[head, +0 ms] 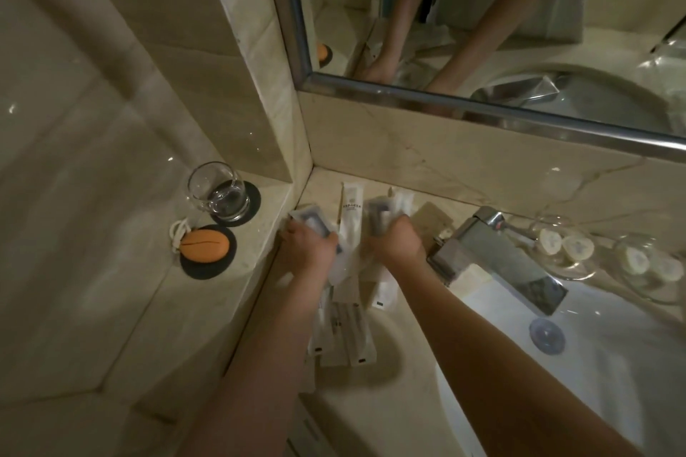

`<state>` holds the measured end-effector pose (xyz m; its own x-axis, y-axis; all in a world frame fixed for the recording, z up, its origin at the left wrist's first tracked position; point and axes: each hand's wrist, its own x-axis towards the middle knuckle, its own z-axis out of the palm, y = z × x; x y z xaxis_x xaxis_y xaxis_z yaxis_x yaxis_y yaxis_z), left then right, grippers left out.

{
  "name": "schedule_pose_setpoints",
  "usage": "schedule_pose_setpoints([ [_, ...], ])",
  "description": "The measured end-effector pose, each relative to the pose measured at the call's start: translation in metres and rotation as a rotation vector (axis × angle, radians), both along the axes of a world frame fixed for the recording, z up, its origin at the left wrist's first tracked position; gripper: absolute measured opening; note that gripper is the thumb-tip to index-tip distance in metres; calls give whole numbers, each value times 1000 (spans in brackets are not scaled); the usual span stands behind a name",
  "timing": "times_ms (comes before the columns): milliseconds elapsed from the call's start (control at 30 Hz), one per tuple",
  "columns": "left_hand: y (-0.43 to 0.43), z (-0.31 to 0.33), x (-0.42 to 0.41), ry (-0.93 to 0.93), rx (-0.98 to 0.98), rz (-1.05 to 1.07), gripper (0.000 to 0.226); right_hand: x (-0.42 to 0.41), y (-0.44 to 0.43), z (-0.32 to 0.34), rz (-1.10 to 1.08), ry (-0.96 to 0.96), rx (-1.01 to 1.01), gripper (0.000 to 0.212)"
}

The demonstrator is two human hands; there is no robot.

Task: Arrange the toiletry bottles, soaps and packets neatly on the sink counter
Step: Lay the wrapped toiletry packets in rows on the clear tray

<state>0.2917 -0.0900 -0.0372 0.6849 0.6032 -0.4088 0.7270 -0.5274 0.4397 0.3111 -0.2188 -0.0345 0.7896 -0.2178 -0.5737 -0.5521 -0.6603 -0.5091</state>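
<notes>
Several white toiletry packets (345,323) lie in a loose pile on the beige marble counter (404,356), left of the sink. One long white packet (351,210) points toward the back wall between my hands. My left hand (310,247) grips a clear-windowed packet (307,217) near the corner. My right hand (397,239) holds another packet (378,213) with a dark window, just left of the tap. Both hands rest low over the pile. A brown flat packet (432,217) lies behind my right hand.
A chrome tap (501,256) juts over the white basin (594,364). Glass dishes with small round wrapped soaps (566,243) stand at the right. On the left ledge sit a glass tumbler (219,193) and an orange soap (204,245) on dark coasters. A mirror (519,30) hangs behind.
</notes>
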Motion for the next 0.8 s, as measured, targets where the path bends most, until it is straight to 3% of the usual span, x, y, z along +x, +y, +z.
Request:
schedule_pose_setpoints([
  [133,-8,-2,0,73,52,-55,93,2,-5,5,5,-31,81,36],
  [233,-6,-1,3,64,58,-51,65,0,-9,14,47,-151,91,27],
  [300,-4,4,4,34,-20,-53,44,-5,-10,22,52,-223,142,25],
  [400,-1,16,2,-55,-152,-58,28,-16,-16,36,48,-291,188,28],
  [600,-16,51,-28,-350,-325,-37,22,-58,-40,65,-31,-387,338,32],
  [800,-68,86,-81,-500,-449,-145,20,-121,-94,85,-147,-414,569,18],
])
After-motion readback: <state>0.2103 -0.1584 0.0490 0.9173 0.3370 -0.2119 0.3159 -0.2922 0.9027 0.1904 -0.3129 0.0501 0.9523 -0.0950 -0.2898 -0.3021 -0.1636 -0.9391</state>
